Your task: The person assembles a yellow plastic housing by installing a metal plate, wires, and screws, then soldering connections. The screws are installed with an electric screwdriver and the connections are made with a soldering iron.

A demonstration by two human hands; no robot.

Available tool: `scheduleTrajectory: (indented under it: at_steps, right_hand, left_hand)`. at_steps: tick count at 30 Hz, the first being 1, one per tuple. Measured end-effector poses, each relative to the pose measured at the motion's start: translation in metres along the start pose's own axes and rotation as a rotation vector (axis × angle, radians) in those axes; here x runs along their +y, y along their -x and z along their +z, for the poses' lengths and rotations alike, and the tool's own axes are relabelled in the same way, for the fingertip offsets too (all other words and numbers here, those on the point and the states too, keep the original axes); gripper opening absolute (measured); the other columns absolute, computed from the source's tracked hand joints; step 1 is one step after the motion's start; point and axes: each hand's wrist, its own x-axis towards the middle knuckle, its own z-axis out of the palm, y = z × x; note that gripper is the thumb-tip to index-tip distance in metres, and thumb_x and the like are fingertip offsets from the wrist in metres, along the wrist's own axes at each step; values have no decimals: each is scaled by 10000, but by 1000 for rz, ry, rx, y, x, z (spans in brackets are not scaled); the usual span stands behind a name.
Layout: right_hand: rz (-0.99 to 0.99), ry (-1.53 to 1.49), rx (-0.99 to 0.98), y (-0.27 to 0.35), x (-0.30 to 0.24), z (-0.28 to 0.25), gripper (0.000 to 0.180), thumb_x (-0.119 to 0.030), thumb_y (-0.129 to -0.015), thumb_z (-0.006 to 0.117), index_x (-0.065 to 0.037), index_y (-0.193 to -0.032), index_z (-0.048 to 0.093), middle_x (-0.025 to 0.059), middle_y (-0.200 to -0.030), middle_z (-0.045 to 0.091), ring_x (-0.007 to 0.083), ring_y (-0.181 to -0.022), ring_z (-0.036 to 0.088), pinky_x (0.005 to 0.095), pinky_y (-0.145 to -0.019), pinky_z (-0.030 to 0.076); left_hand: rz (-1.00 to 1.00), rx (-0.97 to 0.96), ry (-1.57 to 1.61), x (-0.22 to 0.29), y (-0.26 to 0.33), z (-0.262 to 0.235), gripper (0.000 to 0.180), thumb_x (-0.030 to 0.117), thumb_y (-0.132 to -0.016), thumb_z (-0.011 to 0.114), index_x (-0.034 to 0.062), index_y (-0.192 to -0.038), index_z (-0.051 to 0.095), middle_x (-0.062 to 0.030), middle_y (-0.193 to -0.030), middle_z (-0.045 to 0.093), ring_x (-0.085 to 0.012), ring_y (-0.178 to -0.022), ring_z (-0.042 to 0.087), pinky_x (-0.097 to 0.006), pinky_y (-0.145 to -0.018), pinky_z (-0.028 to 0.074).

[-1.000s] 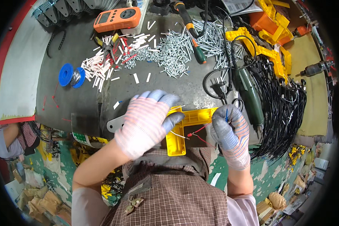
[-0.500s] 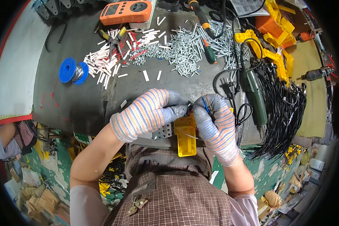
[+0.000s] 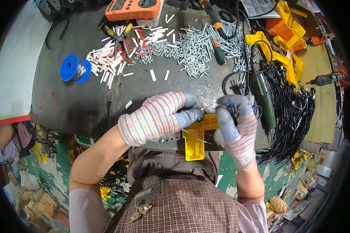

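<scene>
head view: left hand (image 3: 159,116) clamped over the yellow housing (image 3: 196,138) at the bench (image 3: 85,105) edge, pinning it steady — right hand (image 3: 237,126) pinched shut on a blue wire (image 3: 231,106) just above the housing. screws (image 3: 190,50) lie well behind.

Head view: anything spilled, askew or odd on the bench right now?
Yes: screws and white sleeve pieces lie scattered loose over the dark mat. The yellow housing between the left hand and right hand overhangs the bench edge, with thin wires trailing out.
</scene>
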Motion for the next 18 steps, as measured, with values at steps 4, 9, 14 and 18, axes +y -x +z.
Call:
scheduleTrajectory:
  at_steps: [4, 9, 14, 18]
  right_hand:
    - [-153, 103, -129, -3, -5, -8, 246, -44, -851, 652, -39, -1097, 640, 108, -975, 697, 216, -800, 676, 315, -720, 520]
    - [-295, 272, -188, -4, 8, -4, 190, -58, -814, 676, -51, -1000, 642, 129, -869, 669, 316, -773, 649, 383, -683, 513]
    - [-70, 188, -126, 5, 4, -2, 98, -78, -846, 650, -40, -929, 616, 136, -842, 653, 315, -769, 655, 367, -667, 513]
    - [11, 61, -120, 10, 3, -4, 148, -102, -885, 631, -29, -1009, 598, 115, -855, 651, 227, -742, 649, 335, -672, 509]
  left_hand:
    - [10, -31, -161, 8, 1, -4, 209, 181, -896, 650, 16, -1025, 641, -103, -844, 657, -197, -785, 623, -332, -744, 498]
    - [351, 138, -430, 0, 6, 5, 239, 203, -860, 667, 47, -1038, 635, -129, -875, 656, -324, -857, 627, -392, -788, 490]
    - [335, 340, -324, 0, 14, 29, 243, 191, -823, 696, 43, -1013, 658, -137, -890, 667, -330, -858, 636, -400, -777, 496]
    - [419, 466, -418, -9, 7, 39, 177, 118, -826, 697, 20, -970, 664, -134, -854, 672, -276, -791, 664, -359, -698, 522]
